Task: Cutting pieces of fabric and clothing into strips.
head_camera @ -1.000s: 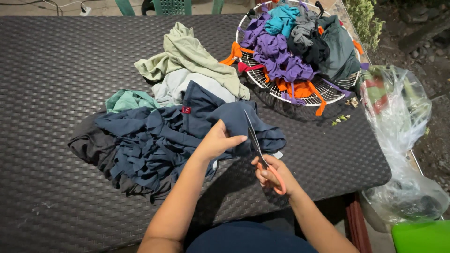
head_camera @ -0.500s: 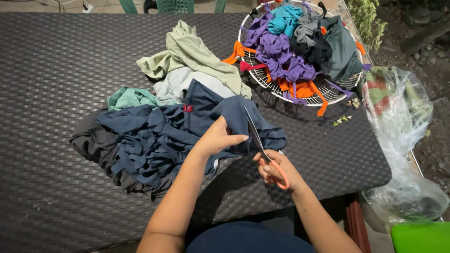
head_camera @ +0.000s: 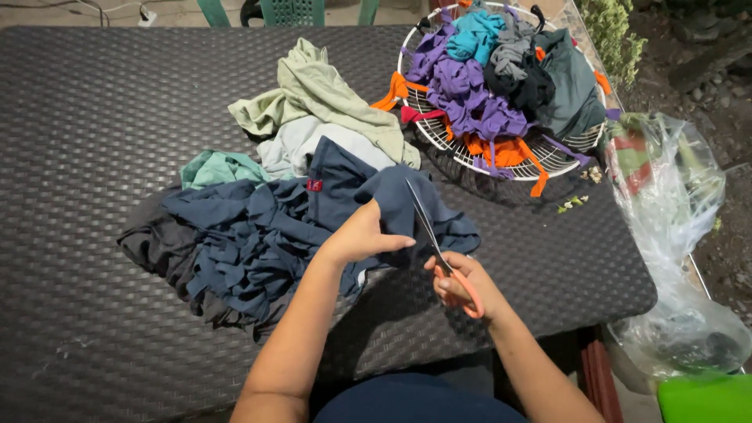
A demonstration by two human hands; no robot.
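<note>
Head view: left hand (head_camera: 362, 235) is pinching the navy fabric (head_camera: 329, 211) at frame centre on the tabletop (head_camera: 94, 117); right hand (head_camera: 462, 286) is gripping the orange-handled scissors (head_camera: 439, 251), blades running up its edge. Cloth is looking light, limp, stretchy; best held taut just beside the blades.
</note>
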